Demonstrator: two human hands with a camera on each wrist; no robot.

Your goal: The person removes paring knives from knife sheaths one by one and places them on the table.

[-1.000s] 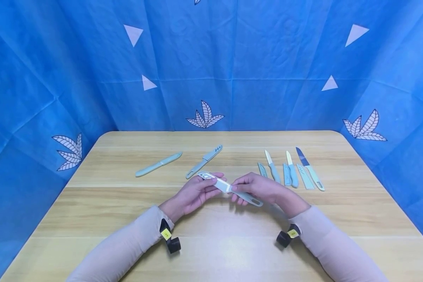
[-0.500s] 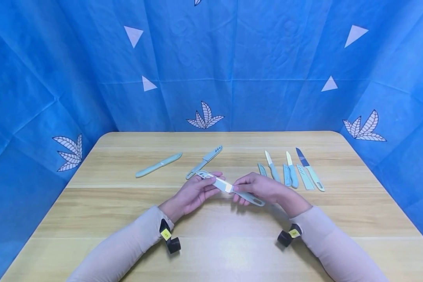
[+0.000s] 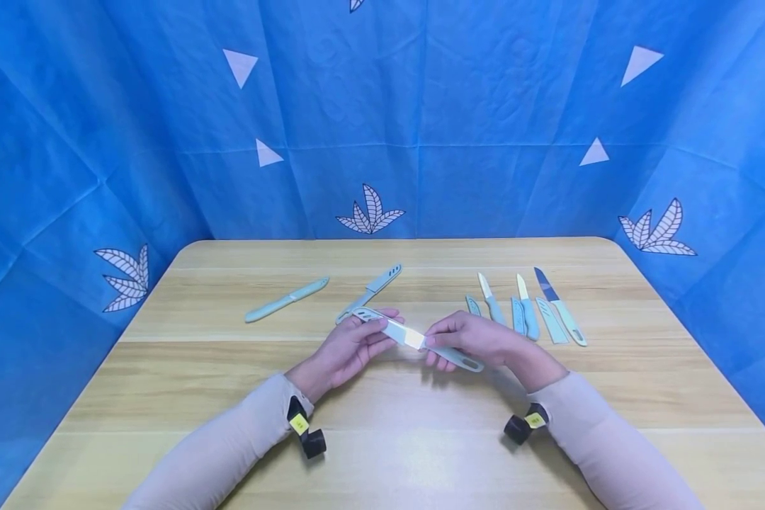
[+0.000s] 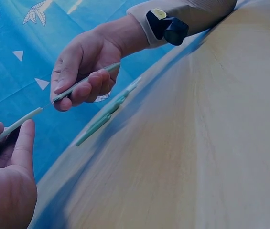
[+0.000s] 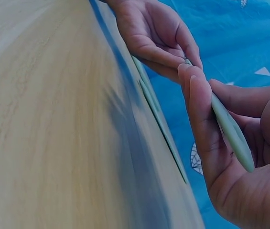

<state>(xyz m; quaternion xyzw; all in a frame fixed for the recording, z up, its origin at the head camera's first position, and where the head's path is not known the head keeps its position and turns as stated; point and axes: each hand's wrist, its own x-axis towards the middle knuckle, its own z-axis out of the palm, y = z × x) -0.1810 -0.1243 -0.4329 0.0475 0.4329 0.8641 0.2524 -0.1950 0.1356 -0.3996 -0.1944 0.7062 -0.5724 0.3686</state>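
Over the middle of the table, both hands hold one pale green kitchen knife, partly drawn from its slotted sheath. My left hand [image 3: 347, 354] pinches the sheath [image 3: 365, 314] between thumb and fingers. A short stretch of bright blade [image 3: 414, 339] shows between sheath and handle; the rest of it is inside the sheath. My right hand [image 3: 472, 338] grips the handle [image 3: 464, 360] close to the blade, and the holed end sticks out past the fingers. In the right wrist view, the handle [image 5: 232, 136] lies between thumb and fingers.
Two sheathed knives, one at the left [image 3: 287, 299] and one mid-table [image 3: 376, 283], lie beyond the hands. At the right lie three bare knives, a left one [image 3: 496, 312], a middle one [image 3: 531, 319] and a long one [image 3: 569, 322], each beside a loose sheath [image 3: 551, 320].
My right hand has shifted slightly right with the handle, while the sheath in my left hand has edged left. More of the blade shows between them.
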